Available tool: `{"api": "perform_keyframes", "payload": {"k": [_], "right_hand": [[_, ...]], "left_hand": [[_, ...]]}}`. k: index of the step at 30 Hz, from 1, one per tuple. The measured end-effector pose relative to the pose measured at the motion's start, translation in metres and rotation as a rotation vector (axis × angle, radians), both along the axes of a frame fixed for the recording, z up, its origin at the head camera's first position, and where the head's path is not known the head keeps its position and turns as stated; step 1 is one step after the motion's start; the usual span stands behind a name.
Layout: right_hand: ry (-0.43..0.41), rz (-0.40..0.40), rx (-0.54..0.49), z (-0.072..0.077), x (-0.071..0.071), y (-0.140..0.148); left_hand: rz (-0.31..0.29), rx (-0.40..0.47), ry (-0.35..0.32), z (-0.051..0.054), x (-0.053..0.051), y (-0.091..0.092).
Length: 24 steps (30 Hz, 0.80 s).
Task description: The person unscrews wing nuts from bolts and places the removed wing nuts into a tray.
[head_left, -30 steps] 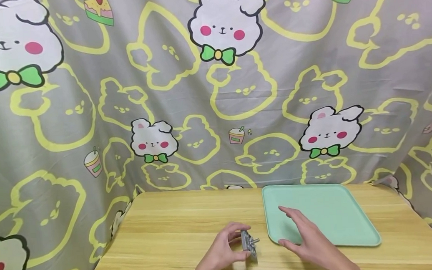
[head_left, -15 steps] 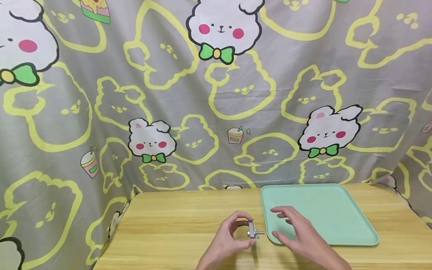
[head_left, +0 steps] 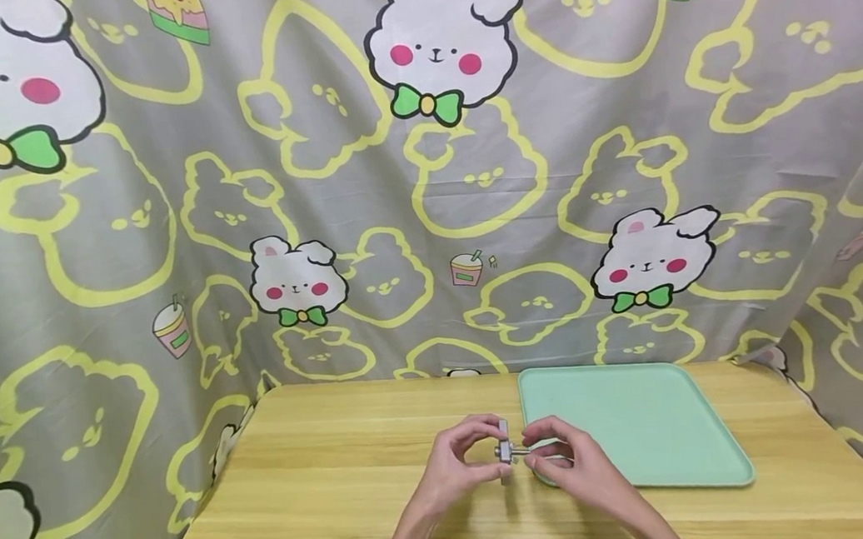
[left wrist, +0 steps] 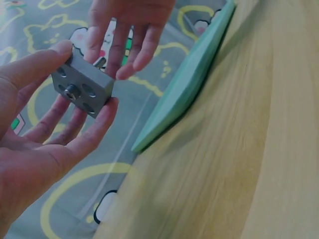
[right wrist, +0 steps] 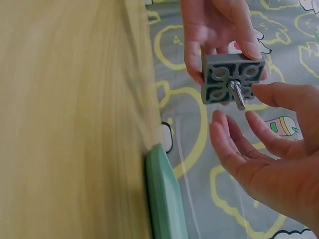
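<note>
My left hand holds a grey square block by its edges, above the table. In the left wrist view the block shows round holes and a bolt head at its middle. Its other face, ribbed with round corner bosses, appears in the right wrist view, where a metal bolt sticks out. My right hand is close to the bolt's free end. In the right wrist view its thumb and fingers are spread around the bolt, apart from it.
A pale green tray lies on the wooden table, right of the hands and partly behind the right one. A grey patterned curtain hangs behind the table and at both sides.
My left hand has raised the block and turned it so the bolt points right. My right hand has come left, its fingers drawing together near the bolt's end.
</note>
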State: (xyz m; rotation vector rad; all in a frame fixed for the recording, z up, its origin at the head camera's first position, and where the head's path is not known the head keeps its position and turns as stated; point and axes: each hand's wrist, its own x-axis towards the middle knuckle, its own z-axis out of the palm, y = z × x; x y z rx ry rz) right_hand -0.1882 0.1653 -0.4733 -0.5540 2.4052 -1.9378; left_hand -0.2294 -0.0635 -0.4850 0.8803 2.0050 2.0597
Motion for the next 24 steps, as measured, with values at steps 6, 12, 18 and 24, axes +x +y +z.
{"api": "perform_keyframes", "payload": {"k": [6, 12, 18, 24], "right_hand": [[-0.109, 0.006, -0.073, -0.006, -0.001, -0.007], [-0.154, 0.013, -0.126, -0.012, 0.0, -0.014], [-0.16, 0.02, -0.186, -0.014, 0.001, -0.017], [-0.148, 0.004, -0.192, -0.01, -0.002, -0.016]], "left_hand": [[-0.022, 0.046, 0.007, -0.004, 0.002, -0.002], [-0.077, 0.105, -0.023, -0.006, 0.007, -0.001], [-0.084, 0.101, -0.037, -0.006, 0.01, 0.0], [-0.086, 0.108, -0.047, -0.003, 0.007, 0.004]]}}
